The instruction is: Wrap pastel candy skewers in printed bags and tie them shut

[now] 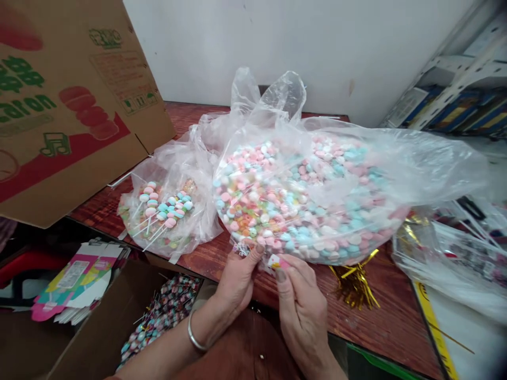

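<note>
My left hand (238,279) and my right hand (298,298) meet at the table's front edge, both pinched on a small clear candy wrapper (272,260) with a pink sweet in it. Just beyond them lies a large clear plastic bag (301,195) full of pastel candy lollipops. A smaller clear bag (166,214) to its left holds a few lollipops on white sticks. A silver bangle circles my left wrist.
A big printed cardboard box (67,111) leans at the left. Below the wooden table (380,316) an open carton (162,314) holds wrapped lollipops, beside flat coloured boxes (75,279). Gold twist ties (354,279) lie right of my hands, more plastic bags (455,253) further right.
</note>
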### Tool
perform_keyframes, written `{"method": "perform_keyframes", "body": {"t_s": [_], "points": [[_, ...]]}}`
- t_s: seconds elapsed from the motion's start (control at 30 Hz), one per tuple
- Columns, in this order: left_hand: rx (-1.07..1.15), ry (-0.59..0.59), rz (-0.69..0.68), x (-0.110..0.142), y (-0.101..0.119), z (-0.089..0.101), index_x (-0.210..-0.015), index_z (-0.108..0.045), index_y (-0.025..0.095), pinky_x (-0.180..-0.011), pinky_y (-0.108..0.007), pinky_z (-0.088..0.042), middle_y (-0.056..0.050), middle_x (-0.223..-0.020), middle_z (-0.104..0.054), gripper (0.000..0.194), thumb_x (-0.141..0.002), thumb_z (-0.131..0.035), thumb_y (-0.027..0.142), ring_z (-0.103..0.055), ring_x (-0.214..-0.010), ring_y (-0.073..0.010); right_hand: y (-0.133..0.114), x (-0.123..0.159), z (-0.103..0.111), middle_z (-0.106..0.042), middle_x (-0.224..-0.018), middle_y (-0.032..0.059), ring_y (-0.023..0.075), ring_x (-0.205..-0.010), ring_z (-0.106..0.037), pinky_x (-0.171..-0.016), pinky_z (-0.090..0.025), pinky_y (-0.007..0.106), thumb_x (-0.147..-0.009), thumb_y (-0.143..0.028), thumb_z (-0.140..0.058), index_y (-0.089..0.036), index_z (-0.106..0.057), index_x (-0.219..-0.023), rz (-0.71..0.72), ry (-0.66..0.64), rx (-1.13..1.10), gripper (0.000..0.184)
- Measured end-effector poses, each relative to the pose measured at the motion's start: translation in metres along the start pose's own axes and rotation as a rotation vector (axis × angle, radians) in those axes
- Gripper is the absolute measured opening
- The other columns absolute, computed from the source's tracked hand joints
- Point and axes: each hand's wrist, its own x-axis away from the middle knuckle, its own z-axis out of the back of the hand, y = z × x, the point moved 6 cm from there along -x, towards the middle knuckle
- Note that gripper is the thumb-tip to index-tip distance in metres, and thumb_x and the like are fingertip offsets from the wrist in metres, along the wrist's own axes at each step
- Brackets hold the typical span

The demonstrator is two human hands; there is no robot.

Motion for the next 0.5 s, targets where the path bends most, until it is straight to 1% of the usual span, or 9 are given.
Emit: {"method": "perform_keyframes", "body": {"t_s": [0.03, 0.1, 0.13, 0.2, 0.3, 0.4, 0.47, 0.5], "points": [[-0.031, -0.034, -0.006, 0.002, 0.002, -0.001, -0.077, -0.064, 0.017, -0.053, -0.020, -0.039, 0.005, -0.065, -0.058, 0.036, -0.064, -0.090, 0.038, -0.048, -0.053, -0.0066, 0.002, 0.001, 0.000, -0.067, -0.112, 0.0094, 0.0229, -0.107, -0.062, -0.095, -0.048, 0.042, -0.099, -0.015, -0.048, -0.022, -0.065, -0.110, -0.010, 0.018, 0.007, 0.022], [-0.088, -0.103, 0.055, 0.005, 0.002, 0.000, -0.083, -0.067, 0.015, -0.047, -0.020, -0.033, 0.004, -0.064, -0.058, 0.039, -0.065, -0.088, 0.042, -0.043, -0.048, -0.0050, 0.006, 0.003, -0.001, -0.069, -0.108, 0.0089, 0.0232, -0.102, -0.063, -0.093, -0.048, 0.042, -0.098, -0.016, -0.049, -0.021, -0.066, -0.108, -0.011, 0.046, 0.017, 0.020], [-0.107, -0.120, 0.092, 0.006, 0.002, 0.002, -0.084, -0.068, 0.014, -0.046, -0.020, -0.030, 0.003, -0.064, -0.058, 0.040, -0.065, -0.088, 0.042, -0.042, -0.048, -0.0047, 0.008, 0.003, -0.003, -0.069, -0.107, 0.0087, 0.0235, -0.101, -0.063, -0.093, -0.048, 0.042, -0.098, -0.017, -0.050, -0.021, -0.067, -0.107, -0.002, 0.039, 0.006, 0.020], [-0.097, -0.109, 0.126, 0.005, 0.004, 0.012, -0.079, -0.067, 0.013, -0.046, -0.019, -0.028, 0.003, -0.062, -0.056, 0.036, -0.064, -0.089, 0.036, -0.042, -0.048, -0.0043, 0.008, 0.002, -0.011, -0.070, -0.106, 0.0079, 0.0235, -0.099, -0.064, -0.091, -0.049, 0.040, -0.098, -0.019, -0.051, -0.022, -0.068, -0.107, 0.017, -0.009, -0.046, 0.020], [0.008, -0.031, 0.074, -0.001, 0.019, 0.035, -0.071, -0.062, 0.013, -0.045, -0.017, -0.028, 0.003, -0.061, -0.054, 0.036, -0.063, -0.090, 0.033, -0.041, -0.048, -0.0031, 0.004, -0.010, -0.030, -0.072, -0.106, 0.0057, 0.0222, -0.097, -0.066, -0.086, -0.051, 0.035, -0.098, -0.023, -0.051, -0.024, -0.071, -0.106, -0.013, -0.113, -0.152, 0.021], [0.091, 0.120, -0.022, -0.008, 0.047, 0.071, -0.072, -0.060, 0.013, -0.044, -0.015, -0.028, 0.003, -0.065, -0.055, 0.041, -0.058, -0.093, 0.032, -0.040, -0.048, -0.0018, -0.011, -0.039, -0.055, -0.072, -0.108, 0.0050, 0.0216, -0.102, -0.065, -0.088, -0.050, 0.033, -0.100, -0.027, -0.050, -0.025, -0.073, -0.100, -0.069, -0.149, -0.271, 0.024], [0.145, 0.247, -0.096, -0.006, 0.071, 0.100, -0.075, -0.059, 0.013, -0.044, -0.014, -0.028, 0.006, -0.062, -0.052, 0.046, -0.052, -0.096, 0.030, -0.038, -0.047, -0.0014, -0.030, -0.064, -0.086, -0.072, -0.107, 0.0050, 0.0213, -0.102, -0.065, -0.088, -0.049, 0.032, -0.099, -0.029, -0.049, -0.023, -0.073, -0.097, -0.085, -0.216, -0.381, 0.025], [0.167, 0.299, -0.137, -0.004, 0.084, 0.114, -0.075, -0.059, 0.014, -0.043, -0.013, -0.029, 0.007, -0.060, -0.049, 0.048, -0.050, -0.097, 0.029, -0.037, -0.047, -0.0013, -0.042, -0.076, -0.110, -0.072, -0.103, 0.0047, 0.0206, -0.098, -0.065, -0.085, -0.049, 0.031, -0.099, -0.029, -0.050, -0.022, -0.073, -0.097, -0.103, -0.305, -0.440, 0.024]]}}
